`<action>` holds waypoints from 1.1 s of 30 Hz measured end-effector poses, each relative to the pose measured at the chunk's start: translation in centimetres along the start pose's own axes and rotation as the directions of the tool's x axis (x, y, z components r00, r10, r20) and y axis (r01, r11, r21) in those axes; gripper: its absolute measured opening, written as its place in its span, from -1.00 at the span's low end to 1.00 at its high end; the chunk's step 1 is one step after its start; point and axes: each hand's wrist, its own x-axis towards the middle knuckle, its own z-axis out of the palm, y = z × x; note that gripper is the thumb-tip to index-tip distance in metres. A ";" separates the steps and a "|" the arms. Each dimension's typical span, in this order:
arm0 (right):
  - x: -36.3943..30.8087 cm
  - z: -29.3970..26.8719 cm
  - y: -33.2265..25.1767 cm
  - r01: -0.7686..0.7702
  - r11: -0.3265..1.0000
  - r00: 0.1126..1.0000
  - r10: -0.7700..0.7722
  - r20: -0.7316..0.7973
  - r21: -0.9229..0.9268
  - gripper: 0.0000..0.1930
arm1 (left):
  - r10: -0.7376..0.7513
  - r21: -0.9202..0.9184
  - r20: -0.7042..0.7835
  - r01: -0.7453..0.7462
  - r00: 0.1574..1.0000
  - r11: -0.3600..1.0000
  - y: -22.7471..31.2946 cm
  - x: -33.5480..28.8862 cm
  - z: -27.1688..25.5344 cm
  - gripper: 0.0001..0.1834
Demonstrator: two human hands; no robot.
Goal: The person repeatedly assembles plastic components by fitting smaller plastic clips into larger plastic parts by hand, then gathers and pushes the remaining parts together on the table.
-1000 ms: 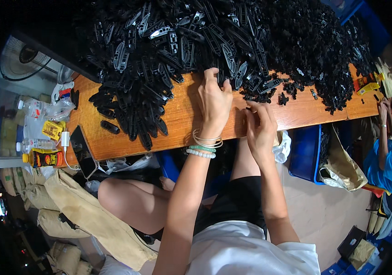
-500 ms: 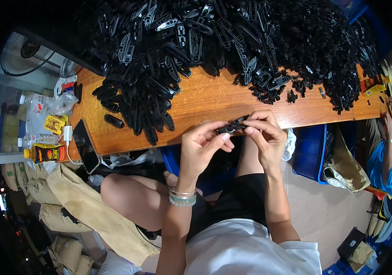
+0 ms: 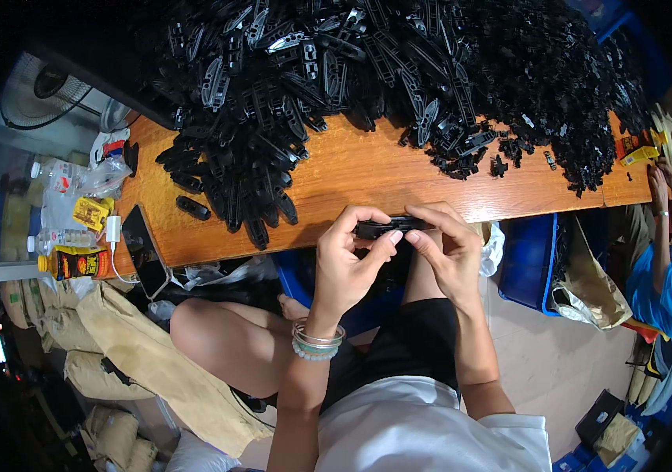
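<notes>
Though wide, heap (image 3: pixel 336 63) beyond fingers (image 3: pixel 381 248).

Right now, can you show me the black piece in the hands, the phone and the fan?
Black piece (image 3: pixel 377 229): head view, on its body, left of its middle.
Phone (image 3: pixel 148 253): head view, on the middle of its dark screen.
Fan (image 3: pixel 49 82): head view, on its dark hub.

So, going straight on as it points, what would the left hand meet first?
Past the elongated black plastic part it holds, probably the orange-brown wooden tabletop, though depth is unclear.
</notes>
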 end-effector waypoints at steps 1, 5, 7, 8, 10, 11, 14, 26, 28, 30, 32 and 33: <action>-0.1 -0.5 0.2 -0.014 1.000 1.000 0.015 0.027 -0.010 -0.79 | 0.042 0.077 0.029 -0.044 0.999 0.996 0.1 0.2 0.2 -0.80; -0.1 -1.0 0.1 -0.091 0.991 0.995 0.094 -0.024 0.102 -0.80 | 0.045 0.108 0.075 -0.053 0.996 0.993 0.4 1.0 1.0 -0.83; 0.1 -1.7 0.3 -0.080 0.994 0.997 0.081 -0.010 0.079 -0.83 | 0.020 0.084 0.100 -0.028 0.995 0.996 0.3 1.5 1.3 -0.85; 0.4 -2.2 0.8 -0.079 0.994 0.997 0.080 -0.015 0.077 -0.83 | -0.004 0.060 0.122 -0.003 0.992 0.998 0.3 2.0 1.5 -0.85; 1.6 -3.0 2.0 -0.013 0.982 0.989 -0.016 -0.149 -0.190 -0.87 | -0.211 -0.139 0.049 0.216 0.976 0.966 0.6 4.0 1.7 -0.82; 2.4 -3.1 1.9 0.067 0.915 0.961 -0.166 -0.221 -0.398 -0.86 | -0.171 -0.113 -0.020 0.168 0.985 0.979 -0.3 5.4 2.0 -0.74; 3.7 -4.2 4.0 0.064 0.672 0.919 -0.328 -0.219 -0.738 -0.86 | -0.146 0.001 -0.080 0.147 0.986 0.989 -1.3 9.0 4.0 -0.77; 3.1 -3.3 4.5 0.124 0.887 0.920 -0.272 -0.283 -0.446 -0.87 | 0.436 0.842 -0.087 -0.168 0.896 0.513 -2.8 11.3 4.8 -0.77; 2.9 -3.1 4.1 0.131 0.879 0.920 -0.280 -0.275 -0.458 -0.87 | 0.420 0.864 -0.039 -0.181 0.907 0.470 -2.1 9.5 3.9 -0.77; 2.8 -2.5 3.9 0.026 0.909 0.940 -0.163 -0.299 -0.415 -0.86 | 0.404 0.930 0.053 -0.192 0.913 0.312 -1.5 7.7 2.8 -0.81; 2.6 -1.7 3.9 -0.007 0.929 0.947 -0.114 -0.302 -0.371 -0.84 | 0.410 0.948 0.060 -0.181 0.910 0.263 -1.3 6.2 2.1 -0.83; 2.5 -1.5 3.9 -0.039 0.943 0.950 -0.067 -0.304 -0.329 -0.83 | 0.360 0.954 0.060 -0.159 0.931 0.254 -1.2 5.6 1.7 -0.83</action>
